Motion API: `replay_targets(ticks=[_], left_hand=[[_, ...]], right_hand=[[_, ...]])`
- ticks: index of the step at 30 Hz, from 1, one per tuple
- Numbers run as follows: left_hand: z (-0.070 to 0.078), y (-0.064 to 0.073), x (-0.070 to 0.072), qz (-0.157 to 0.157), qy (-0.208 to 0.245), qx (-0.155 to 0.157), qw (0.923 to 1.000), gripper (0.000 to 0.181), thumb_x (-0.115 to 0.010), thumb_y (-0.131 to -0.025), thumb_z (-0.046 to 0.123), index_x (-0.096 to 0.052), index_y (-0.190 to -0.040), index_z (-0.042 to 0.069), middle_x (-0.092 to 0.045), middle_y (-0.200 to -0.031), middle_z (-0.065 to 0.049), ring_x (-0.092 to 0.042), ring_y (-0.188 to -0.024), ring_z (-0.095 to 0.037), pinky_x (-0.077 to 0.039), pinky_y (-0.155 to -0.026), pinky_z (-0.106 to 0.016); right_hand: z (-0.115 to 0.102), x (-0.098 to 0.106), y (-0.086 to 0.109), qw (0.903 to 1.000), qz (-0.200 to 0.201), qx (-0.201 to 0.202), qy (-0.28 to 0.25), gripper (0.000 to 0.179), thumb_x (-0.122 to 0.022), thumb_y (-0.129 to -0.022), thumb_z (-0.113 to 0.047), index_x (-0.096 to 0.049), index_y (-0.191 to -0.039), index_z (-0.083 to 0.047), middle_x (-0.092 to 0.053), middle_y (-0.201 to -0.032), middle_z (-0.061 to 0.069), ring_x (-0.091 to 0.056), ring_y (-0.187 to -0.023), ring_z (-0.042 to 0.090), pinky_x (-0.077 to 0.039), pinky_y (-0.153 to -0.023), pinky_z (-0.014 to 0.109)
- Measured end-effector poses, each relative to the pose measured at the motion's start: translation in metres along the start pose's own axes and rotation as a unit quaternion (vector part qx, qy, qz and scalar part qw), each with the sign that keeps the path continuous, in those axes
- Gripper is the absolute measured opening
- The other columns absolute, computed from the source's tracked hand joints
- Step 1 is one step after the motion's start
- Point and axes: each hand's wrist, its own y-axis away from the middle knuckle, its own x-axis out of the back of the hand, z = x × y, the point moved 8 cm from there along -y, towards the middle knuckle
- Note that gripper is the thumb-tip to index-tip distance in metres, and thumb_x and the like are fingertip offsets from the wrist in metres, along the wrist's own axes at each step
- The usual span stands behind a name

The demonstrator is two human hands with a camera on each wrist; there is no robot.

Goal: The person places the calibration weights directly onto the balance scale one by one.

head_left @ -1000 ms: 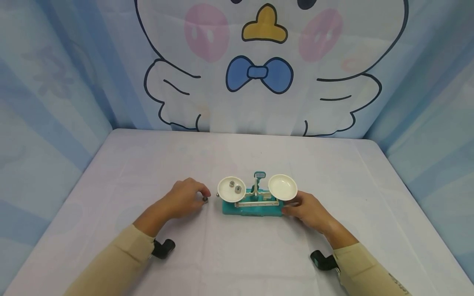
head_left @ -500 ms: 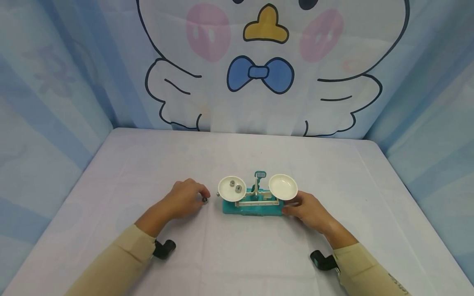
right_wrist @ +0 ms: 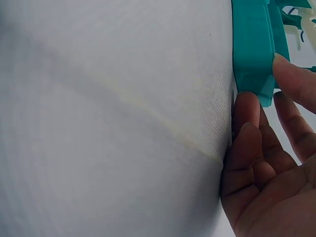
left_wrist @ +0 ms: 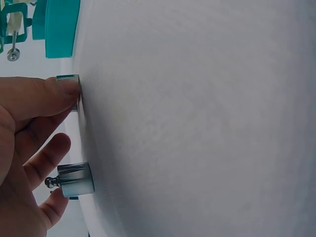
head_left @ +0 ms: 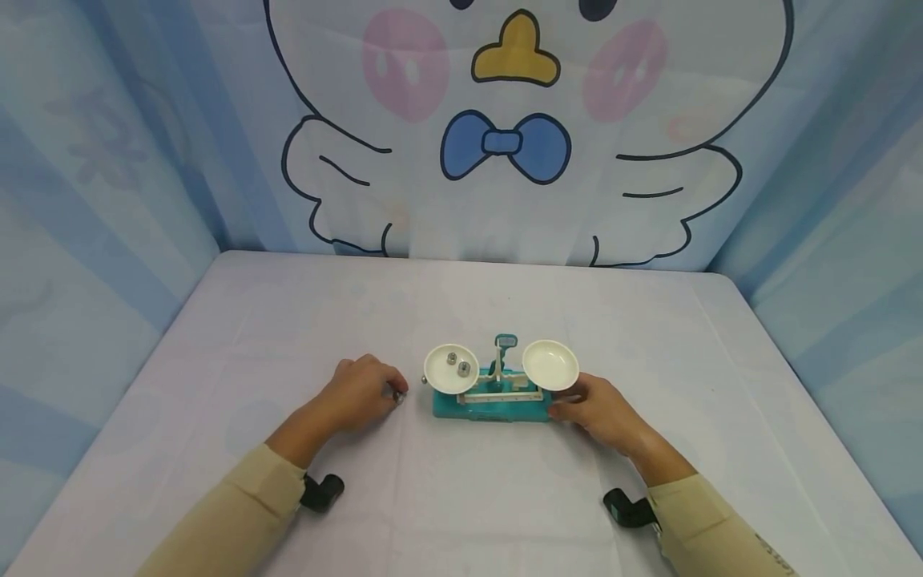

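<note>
Apparently at pick-up, the left hand (head_left: 363, 394) pinches a silver metal cylinder (head_left: 398, 397) left of the teal-and-white plastic balance scale (head_left: 497, 411) (right hand (head_left: 604, 413) gripping its base (right_wrist: 252, 54)), so lifting calls for a firm hold.

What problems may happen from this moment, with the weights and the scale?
The left hand pinches a small shiny weight, so it may slip. A second weight is close to that hand's other fingers, which might knock it. The right hand grips the base; a jolt could shift the two weights in the left pan.
</note>
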Motion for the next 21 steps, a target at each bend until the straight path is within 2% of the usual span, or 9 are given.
replay_targets(ticks=[11, 21], left_hand=[[0.0, 0.004, 0.002, 0.015, 0.0, -0.01, 0.9998, 0.014, -0.076, -0.084, 0.01, -0.077, -0.097, 0.017, -0.07, -0.092, 0.011, -0.055, -0.102, -0.02, -0.036, -0.097, -0.054], [0.008, 0.009, 0.026, 0.04, 0.029, -0.008, 0.9988, 0.015, -0.076, -0.086, 0.015, -0.077, -0.101, 0.017, -0.07, -0.094, 0.01, -0.054, -0.109, -0.024, -0.033, -0.102, -0.055]], right_hand=[[0.001, -0.001, -0.002, 1.0, 0.0, 0.004, 0.003, 0.051, -0.075, -0.088, -0.012, -0.057, -0.133, 0.004, -0.065, -0.122, 0.018, -0.06, -0.113, 0.036, -0.053, -0.084, 0.043], [0.0, 0.0, 0.0, 0.9999, 0.004, -0.006, 0.008, 0.052, -0.075, -0.087, -0.013, -0.057, -0.133, 0.004, -0.066, -0.122, 0.017, -0.061, -0.113, 0.035, -0.054, -0.084, 0.044]])
